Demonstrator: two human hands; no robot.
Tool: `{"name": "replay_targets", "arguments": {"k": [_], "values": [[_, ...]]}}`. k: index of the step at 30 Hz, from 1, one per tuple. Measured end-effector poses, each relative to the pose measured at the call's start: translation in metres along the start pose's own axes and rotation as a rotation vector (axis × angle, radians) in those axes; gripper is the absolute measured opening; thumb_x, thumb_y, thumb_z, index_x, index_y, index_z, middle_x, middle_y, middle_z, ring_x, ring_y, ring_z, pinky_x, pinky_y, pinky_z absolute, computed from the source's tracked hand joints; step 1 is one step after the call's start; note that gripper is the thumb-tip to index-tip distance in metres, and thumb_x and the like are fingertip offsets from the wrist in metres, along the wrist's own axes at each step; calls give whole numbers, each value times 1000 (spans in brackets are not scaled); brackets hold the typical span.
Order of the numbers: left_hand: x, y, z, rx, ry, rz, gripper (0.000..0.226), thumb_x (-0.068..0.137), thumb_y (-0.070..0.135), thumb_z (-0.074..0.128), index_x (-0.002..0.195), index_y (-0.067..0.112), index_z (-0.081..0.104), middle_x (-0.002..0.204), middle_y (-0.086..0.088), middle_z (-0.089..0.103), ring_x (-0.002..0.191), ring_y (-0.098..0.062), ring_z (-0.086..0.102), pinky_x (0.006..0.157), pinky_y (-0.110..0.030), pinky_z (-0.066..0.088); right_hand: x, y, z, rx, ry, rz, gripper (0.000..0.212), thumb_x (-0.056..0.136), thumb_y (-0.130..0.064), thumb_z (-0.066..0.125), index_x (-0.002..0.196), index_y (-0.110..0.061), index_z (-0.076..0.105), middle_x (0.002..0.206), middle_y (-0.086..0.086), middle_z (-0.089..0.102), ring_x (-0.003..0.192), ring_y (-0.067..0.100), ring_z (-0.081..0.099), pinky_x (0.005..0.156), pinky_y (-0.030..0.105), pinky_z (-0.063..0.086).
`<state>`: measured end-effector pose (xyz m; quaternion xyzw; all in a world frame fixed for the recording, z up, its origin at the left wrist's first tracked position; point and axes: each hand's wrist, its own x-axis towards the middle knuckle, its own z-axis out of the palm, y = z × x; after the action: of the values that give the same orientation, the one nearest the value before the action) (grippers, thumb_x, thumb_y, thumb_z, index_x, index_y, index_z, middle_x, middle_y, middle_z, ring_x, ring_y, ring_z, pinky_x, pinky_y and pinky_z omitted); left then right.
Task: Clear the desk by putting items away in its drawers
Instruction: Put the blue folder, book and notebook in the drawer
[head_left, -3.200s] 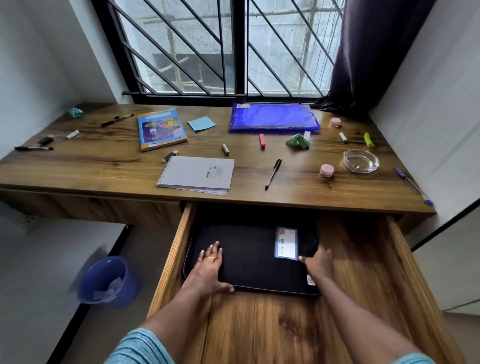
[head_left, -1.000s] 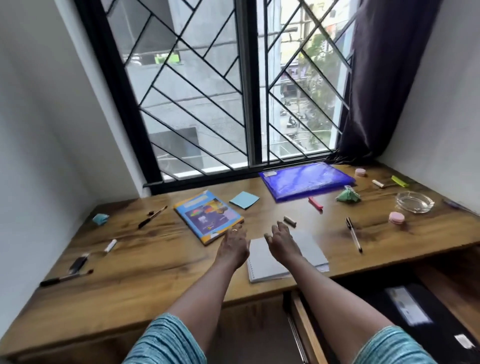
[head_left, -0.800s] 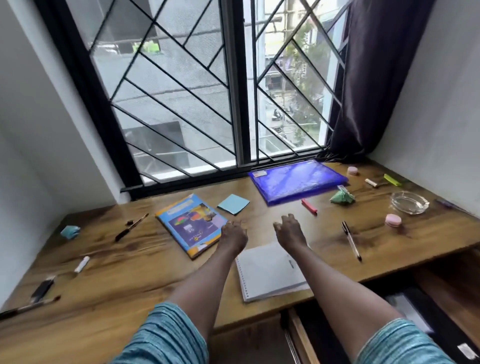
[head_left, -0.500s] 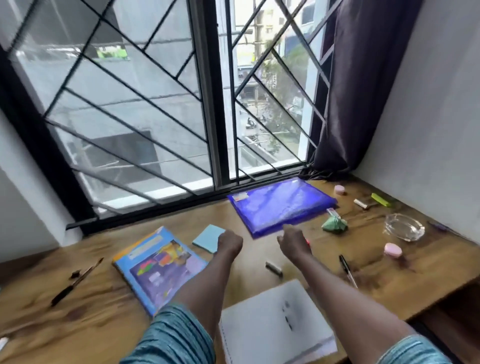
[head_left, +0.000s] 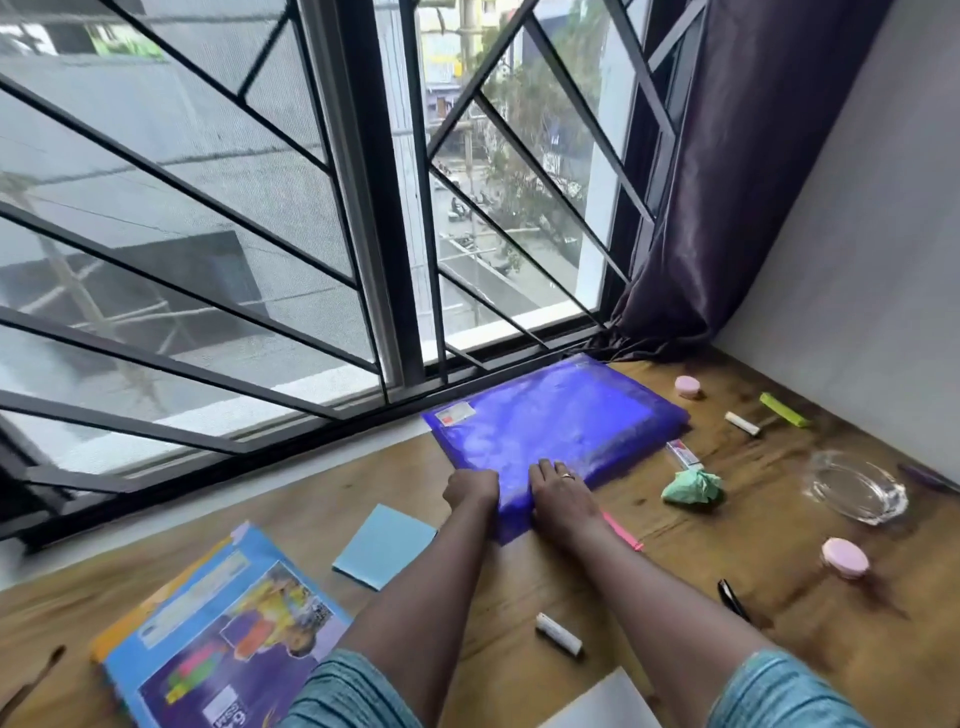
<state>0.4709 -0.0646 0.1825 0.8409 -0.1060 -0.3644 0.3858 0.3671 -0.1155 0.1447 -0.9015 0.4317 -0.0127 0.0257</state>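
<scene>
Lifting the blue folder (head_left: 561, 421)
Right hand (head_left: 560, 496) flat on its corner; left hand (head_left: 470, 491) curled at its edge, grip unclear. Raise it level.

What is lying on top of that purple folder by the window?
The purple folder carries a small white label at its far left corner. The left hand grips its near edge and the right hand rests on top. Anything under it is hidden.

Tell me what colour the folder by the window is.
The folder is translucent blue-violet, clearest in the head view.
</scene>
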Motion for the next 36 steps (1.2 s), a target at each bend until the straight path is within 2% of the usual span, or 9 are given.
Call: {"name": "replay_targets", "arguments": {"k": [3, 5, 10, 18, 22, 27, 30, 32, 36], "values": [[3, 4, 0, -45, 32, 16, 39, 85, 15, 61, 119, -4, 60, 123, -20, 63, 116, -33, 58, 91, -31, 47, 14, 5, 6, -61, 43, -34, 40, 69, -12, 29, 78, -7, 68, 69, 12, 64, 61, 29, 68, 49, 33, 53], [-1, 9, -2, -110, 46, 50, 35, 82, 17, 62, 110, -3, 66, 114, -19, 68, 108, -33, 62, 86, -31, 48, 16, 9, 3, -99, 93, -58, 36, 65, -13, 34, 71, -10, 70, 57, 7, 61, 47, 24, 63, 38, 27, 48], [-15, 20, -11, -383, 117, 265, 37, 93, 38, 45, 85, 10, 69, 94, -15, 72, 92, -32, 65, 85, -35, 49, 4, 3, -54, -149, 382, -124, 38, 67, -14, 35, 74, -10, 73, 55, 2, 62, 41, 18, 61, 31, 21, 40], [-70, -6, -42, -449, 247, 305, 42, 99, 30, 35, 102, 5, 69, 101, -14, 73, 99, -33, 65, 91, -37, 46, -45, -4, -137, 126, 733, -80, 30, 74, -7, 48, 94, -15, 69, 76, 3, 71, 49, 28, 67, 37, 29, 47], [-121, -35, -56, -372, 212, 349, 33, 97, 24, 41, 105, 5, 68, 108, -15, 71, 103, -32, 64, 90, -35, 46, -103, -14, -181, 519, 929, -47, 33, 74, -7, 61, 105, -4, 71, 82, 20, 73, 65, 38, 68, 54, 32, 52], [-184, -78, -83, -276, 242, 397, 35, 98, 22, 43, 118, 2, 64, 123, -20, 63, 115, -34, 57, 94, -35, 43, -163, -20, -199, 988, 826, 266, 24, 90, -14, 57, 101, 3, 69, 88, 30, 69, 86, 44, 66, 80, 44, 50], [-214, -109, -99, -222, 214, 379, 38, 98, 26, 44, 121, 1, 60, 124, -22, 60, 115, -35, 55, 89, -35, 45, -195, -18, -195, 1413, 799, 345, 19, 84, -15, 61, 91, 2, 65, 84, 23, 70, 75, 40, 69, 72, 53, 55], [-222, -125, -106, -278, 193, 328, 44, 96, 37, 46, 122, 3, 58, 121, -21, 59, 108, -34, 56, 83, -33, 50, -211, -13, -190, 1740, 748, 377, 8, 84, 1, 61, 90, 1, 56, 85, 19, 63, 60, 31, 67, 56, 45, 58], [-248, -155, -130, -411, 203, 280, 33, 97, 30, 50, 109, 0, 54, 108, -16, 52, 91, -25, 48, 41, -11, 44, -239, -9, -164, 2068, 528, 426, 16, 82, 9, 56, 80, -7, 57, 80, 16, 62, 51, 24, 66, 53, 38, 57]]}}
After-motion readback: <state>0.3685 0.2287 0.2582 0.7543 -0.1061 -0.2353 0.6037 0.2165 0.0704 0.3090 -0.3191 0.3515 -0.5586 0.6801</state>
